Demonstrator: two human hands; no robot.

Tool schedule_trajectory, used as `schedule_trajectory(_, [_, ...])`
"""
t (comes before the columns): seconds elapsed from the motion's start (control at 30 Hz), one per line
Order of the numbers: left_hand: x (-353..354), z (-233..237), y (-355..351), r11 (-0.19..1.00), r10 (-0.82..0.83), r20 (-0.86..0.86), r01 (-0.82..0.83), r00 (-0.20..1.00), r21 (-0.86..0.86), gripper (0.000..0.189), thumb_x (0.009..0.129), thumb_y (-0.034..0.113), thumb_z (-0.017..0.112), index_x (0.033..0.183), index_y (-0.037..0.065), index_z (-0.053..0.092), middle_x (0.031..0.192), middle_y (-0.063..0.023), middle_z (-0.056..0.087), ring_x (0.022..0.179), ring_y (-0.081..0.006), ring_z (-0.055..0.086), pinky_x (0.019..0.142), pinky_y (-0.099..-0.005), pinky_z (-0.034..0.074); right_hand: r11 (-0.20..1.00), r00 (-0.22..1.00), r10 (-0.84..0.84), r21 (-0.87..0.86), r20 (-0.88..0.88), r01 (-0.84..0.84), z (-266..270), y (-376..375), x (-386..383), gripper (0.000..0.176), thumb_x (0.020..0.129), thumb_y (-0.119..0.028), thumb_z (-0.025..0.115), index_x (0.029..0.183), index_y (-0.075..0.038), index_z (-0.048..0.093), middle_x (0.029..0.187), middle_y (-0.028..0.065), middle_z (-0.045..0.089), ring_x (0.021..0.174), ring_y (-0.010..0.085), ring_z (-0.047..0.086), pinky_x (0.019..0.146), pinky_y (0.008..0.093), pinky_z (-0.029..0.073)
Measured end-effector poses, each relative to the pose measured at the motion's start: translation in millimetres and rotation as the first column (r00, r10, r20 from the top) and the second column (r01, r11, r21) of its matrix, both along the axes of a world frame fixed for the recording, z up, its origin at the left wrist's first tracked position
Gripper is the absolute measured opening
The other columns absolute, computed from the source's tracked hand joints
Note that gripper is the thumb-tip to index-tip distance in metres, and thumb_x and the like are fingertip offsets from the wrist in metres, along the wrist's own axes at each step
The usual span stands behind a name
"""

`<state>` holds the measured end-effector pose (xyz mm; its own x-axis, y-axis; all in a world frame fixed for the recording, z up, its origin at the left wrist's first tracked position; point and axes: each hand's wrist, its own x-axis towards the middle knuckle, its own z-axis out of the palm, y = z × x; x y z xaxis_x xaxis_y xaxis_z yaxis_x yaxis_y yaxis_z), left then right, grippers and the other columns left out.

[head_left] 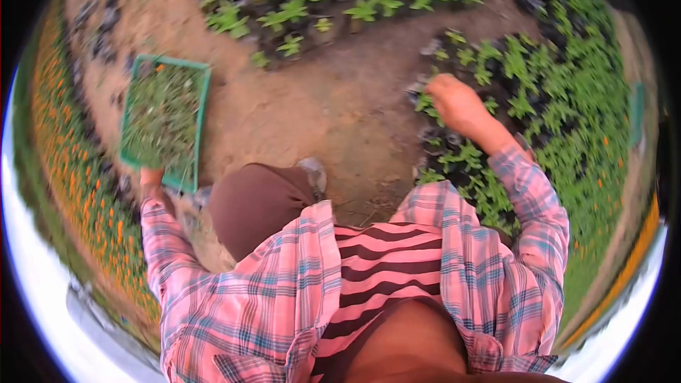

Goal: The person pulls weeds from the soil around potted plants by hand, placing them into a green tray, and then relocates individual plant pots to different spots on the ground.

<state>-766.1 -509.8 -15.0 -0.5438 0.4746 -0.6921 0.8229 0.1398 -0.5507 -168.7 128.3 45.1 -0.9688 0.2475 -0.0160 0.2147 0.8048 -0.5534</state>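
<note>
At the left, my left hand (150, 176) is at the near edge of a green plastic crate (203, 110) filled with cut grass and weeds (162, 110); its fingers are hidden by the crate and grass. On the right, my right hand (454, 103) reaches over the edge of a bed of potted seedlings (521, 67) in black bags. Its fingers are bent and pressed together beside the leaves, and what they hold, if anything, is too small to make out.
Bare brown soil (305, 113) lies between the crate and the seedlings. More seedlings (291, 10) in black bags fill the top. My bent knee (259, 202) and shoe (313, 176) are below. Orange flowers (85, 177) line the far left.
</note>
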Motion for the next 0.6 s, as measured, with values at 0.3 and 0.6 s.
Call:
schedule_trajectory(0.3, [129.6, -24.7, 265.6, 0.293, 0.285, 0.581, -0.647, 0.762, 0.704, 0.028, 0.085, 0.025, 0.057, 0.103, 0.004, 0.061, 0.094, -0.017, 0.064, 0.085, -0.0321, 0.061, 0.077, -0.038, 0.047, 0.976, 0.927, -0.106, -0.141, 0.359, 0.166, 8.8, -39.9, 55.6, 0.019, 0.074, -0.004, 0.053, 0.092, 0.001, 0.056, 0.093, 0.0181, 0.056, 0.09, 0.0355, 0.055, 0.078, 0.0416, 0.046])
schedule_trajectory(0.6, [336.7, -93.0, 390.7, 0.533, -0.156, 0.982, -0.828, 0.108, 0.175, 0.024, 0.083, 0.021, 0.06, 0.1, 0.003, 0.062, 0.094, -0.0148, 0.062, 0.089, -0.0281, 0.06, 0.08, -0.0357, 0.047, 0.774, 0.738, -0.627, 0.092, 0.247, 0.626, -82.7, -97.1, 11.1, 0.038, 0.076, -0.007, 0.063, 0.108, 0.001, 0.044, 0.095, 0.0263, 0.052, 0.087, 0.0445, 0.052, 0.073, 0.0486, 0.045])
